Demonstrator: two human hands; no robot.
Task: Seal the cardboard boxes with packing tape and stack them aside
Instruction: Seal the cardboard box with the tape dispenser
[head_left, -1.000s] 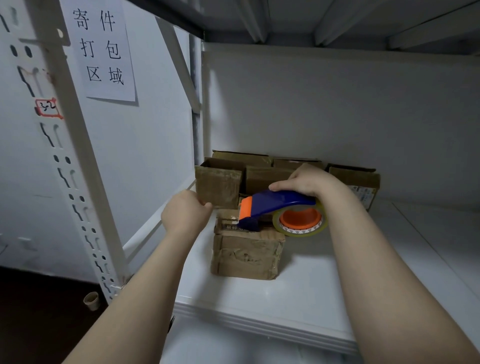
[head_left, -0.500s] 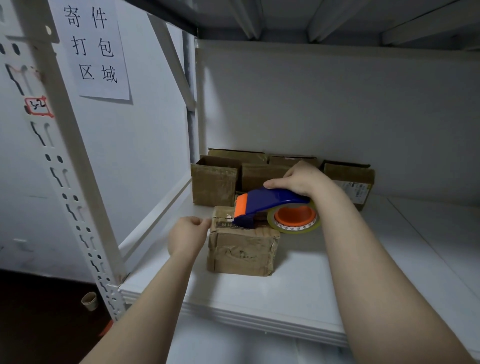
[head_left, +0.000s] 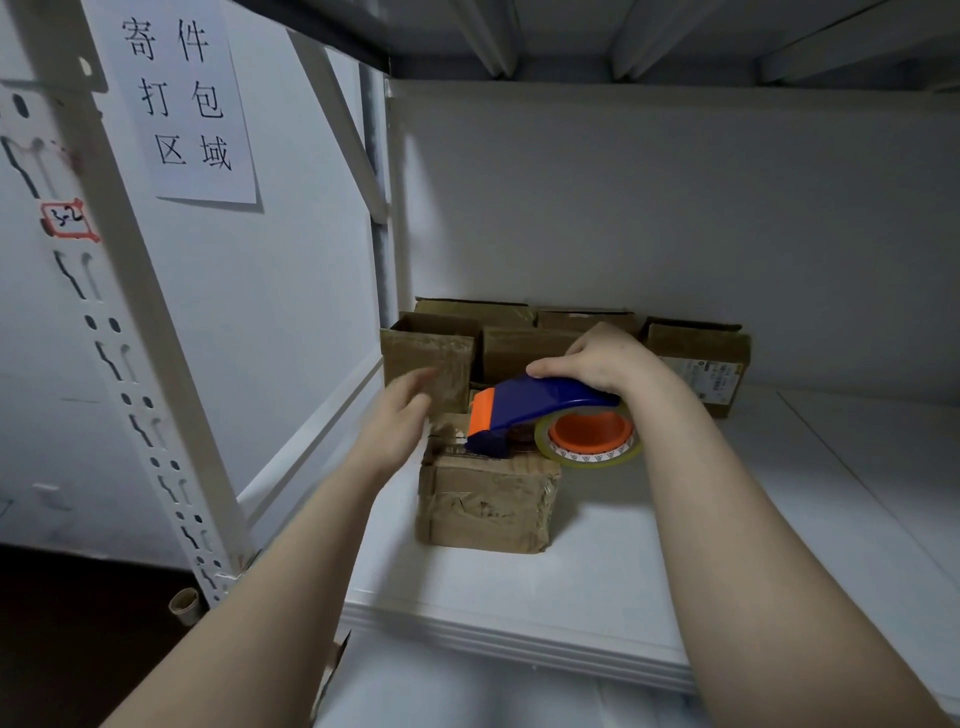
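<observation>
A small taped cardboard box (head_left: 488, 499) sits on the white shelf (head_left: 597, 587) near its front. My right hand (head_left: 602, 358) grips the blue handle of a tape dispenser (head_left: 540, 410) with an orange roll core; its orange nose rests on the box's top. My left hand (head_left: 400, 421), blurred, hovers just left of the box with fingers extended and holds nothing. Several more cardboard boxes (head_left: 431, 358) stand in a row against the back wall.
A slotted white shelf upright (head_left: 135, 364) rises at the left, with a paper sign (head_left: 182, 98) on the wall behind it. Another shelf deck hangs overhead. A labelled box (head_left: 701, 358) stands at the back right. Dark floor lies below left.
My left hand has left the box's left side, risen and opened its fingers. The right hand and dispenser stay on the box top.
</observation>
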